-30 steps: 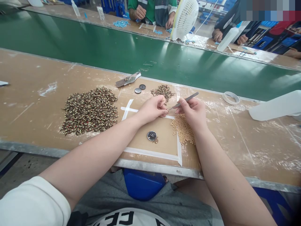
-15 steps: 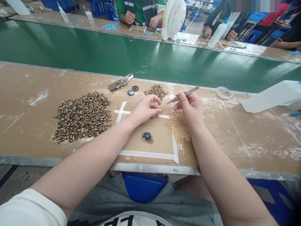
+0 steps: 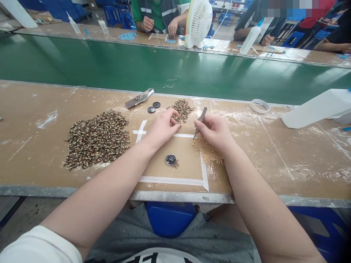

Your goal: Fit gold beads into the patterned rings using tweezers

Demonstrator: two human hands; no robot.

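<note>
My right hand [image 3: 215, 131] grips metal tweezers [image 3: 199, 121], their tips pointing down at a heap of small tan beads [image 3: 207, 150]. My left hand [image 3: 161, 128] is curled, its fingertips pinched at the near edge of a small pile of dark speckled parts [image 3: 182, 108]; what they hold is too small to name. Both hands hover over a square marked in white tape [image 3: 175, 179] on the brown bench. A round metal disc [image 3: 170, 160] lies inside the square.
A large heap of dark speckled parts [image 3: 97, 138] lies to the left. Two dark discs [image 3: 153, 107] and a scraper [image 3: 139, 98] sit behind. A tape roll [image 3: 259, 106] and a white container [image 3: 318, 109] are on the right. Beyond the green belt [image 3: 175, 71], other people work beside a white fan [image 3: 197, 22].
My right hand swung the tweezers from pointing left toward my left hand to pointing down at the tan beads. My left hand moved back to the small dark pile.
</note>
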